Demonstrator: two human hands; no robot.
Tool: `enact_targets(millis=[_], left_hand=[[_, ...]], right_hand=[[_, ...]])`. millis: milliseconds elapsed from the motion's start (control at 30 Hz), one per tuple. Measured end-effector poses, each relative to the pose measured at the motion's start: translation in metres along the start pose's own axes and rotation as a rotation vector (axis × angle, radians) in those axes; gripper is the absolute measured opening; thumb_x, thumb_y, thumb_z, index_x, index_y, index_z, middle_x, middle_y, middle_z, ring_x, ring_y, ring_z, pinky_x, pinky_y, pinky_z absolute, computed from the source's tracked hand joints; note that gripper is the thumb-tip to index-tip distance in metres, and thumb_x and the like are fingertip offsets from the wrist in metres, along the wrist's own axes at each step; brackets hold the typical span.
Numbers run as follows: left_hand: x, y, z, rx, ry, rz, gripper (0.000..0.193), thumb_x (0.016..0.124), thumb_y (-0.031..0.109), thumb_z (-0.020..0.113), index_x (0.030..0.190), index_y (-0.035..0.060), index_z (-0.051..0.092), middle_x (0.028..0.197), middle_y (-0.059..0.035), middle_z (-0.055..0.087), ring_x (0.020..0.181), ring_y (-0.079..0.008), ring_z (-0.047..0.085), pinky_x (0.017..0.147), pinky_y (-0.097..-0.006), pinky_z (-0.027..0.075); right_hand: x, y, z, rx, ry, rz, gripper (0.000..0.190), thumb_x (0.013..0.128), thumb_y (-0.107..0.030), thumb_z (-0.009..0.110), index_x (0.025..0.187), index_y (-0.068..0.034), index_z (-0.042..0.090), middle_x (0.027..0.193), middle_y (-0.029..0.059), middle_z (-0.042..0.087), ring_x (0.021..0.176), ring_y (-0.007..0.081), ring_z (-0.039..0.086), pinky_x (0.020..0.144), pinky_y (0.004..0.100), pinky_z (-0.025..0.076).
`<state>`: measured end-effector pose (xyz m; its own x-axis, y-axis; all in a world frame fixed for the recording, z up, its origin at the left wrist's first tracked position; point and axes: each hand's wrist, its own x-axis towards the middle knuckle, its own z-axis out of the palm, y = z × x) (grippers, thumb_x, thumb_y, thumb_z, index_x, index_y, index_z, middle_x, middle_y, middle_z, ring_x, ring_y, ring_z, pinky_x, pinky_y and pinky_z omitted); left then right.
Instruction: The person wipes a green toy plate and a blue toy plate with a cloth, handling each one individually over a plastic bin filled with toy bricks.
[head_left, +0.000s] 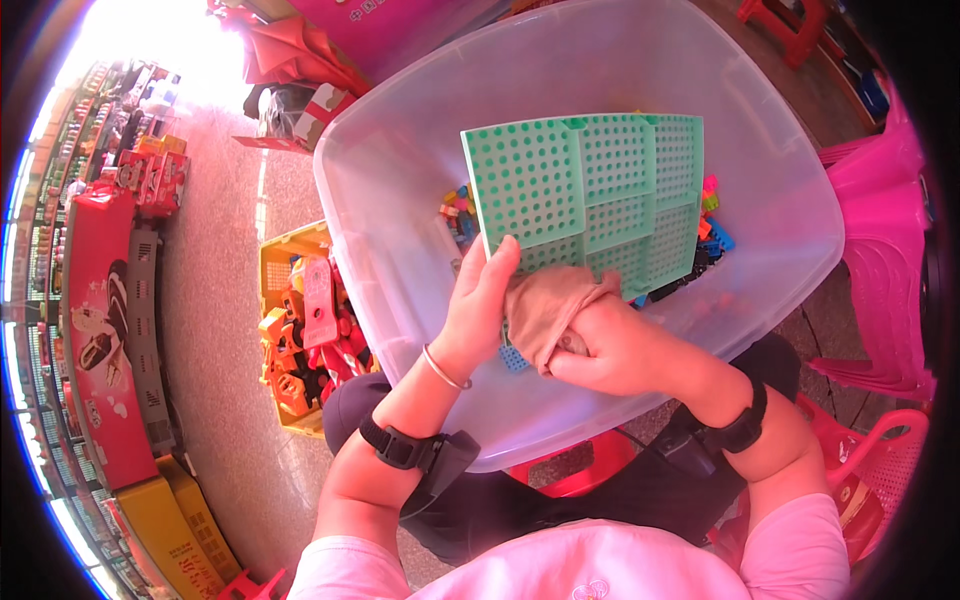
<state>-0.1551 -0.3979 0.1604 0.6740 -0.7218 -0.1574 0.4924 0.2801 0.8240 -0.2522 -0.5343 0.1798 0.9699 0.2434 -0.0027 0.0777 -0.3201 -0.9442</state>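
A mint-green plastic building-block baseplate (615, 169), its ribbed underside facing me, is tilted up over a large translucent plastic tub (757, 90). My left hand (476, 307) grips its lower left edge, thumb on the near face. Bunched in my right hand (622, 349) is a brownish cloth (551, 311), pressed against the plate's lower part and hiding it. Colourful toy bricks (457, 206) lie in the tub behind the plate, mostly covered by it. A small blue studded piece (514, 358) shows below my hands.
Left of the tub stands a yellow crate (300, 420) filled with toy vehicles and parts. Stacked pink plastic stools (885, 262) are at the right, above a red plastic chair (885, 450). Store shelves (45, 262) and a red carton (109, 337) line the far left.
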Motion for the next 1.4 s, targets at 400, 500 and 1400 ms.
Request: enact_targets(millis=[400,500,1400], left_hand=[[0.000,-0.001,-0.004,0.085,0.032,0.099,0.036,0.093,0.020,0.043,0.123,0.0002,0.040,0.117,-0.0066,0.050,0.107,-0.0117,0.046,0.092,-0.0281,0.037],[0.002,0.004,-0.007,0.172,0.030,0.118,0.036,0.093,0.020,0.044,0.123,-0.0003,0.041,0.117,-0.0062,0.050,0.105,-0.0111,0.046,0.092,-0.0276,0.036],[0.017,-0.002,-0.009,0.459,0.095,0.258,0.027,0.094,0.014,0.041,0.117,0.0010,0.046,0.105,-0.0017,0.054,0.095,-0.0072,0.048,0.083,-0.0228,0.038]], right_hand=[[0.003,-0.005,0.009,0.455,-0.068,0.231,0.017,0.073,-0.011,0.053,0.085,0.000,0.054,0.077,0.0063,0.056,0.074,0.0143,0.054,0.070,0.0299,0.044],[-0.001,-0.005,0.023,0.378,-0.049,0.169,0.014,0.072,-0.013,0.053,0.074,0.000,0.056,0.071,0.0097,0.057,0.070,0.0197,0.057,0.067,0.0322,0.044],[-0.004,0.006,-0.005,-0.542,0.058,0.324,0.018,0.070,-0.020,0.053,0.076,-0.004,0.059,0.073,0.0178,0.060,0.074,0.0354,0.058,0.069,0.0449,0.046]])
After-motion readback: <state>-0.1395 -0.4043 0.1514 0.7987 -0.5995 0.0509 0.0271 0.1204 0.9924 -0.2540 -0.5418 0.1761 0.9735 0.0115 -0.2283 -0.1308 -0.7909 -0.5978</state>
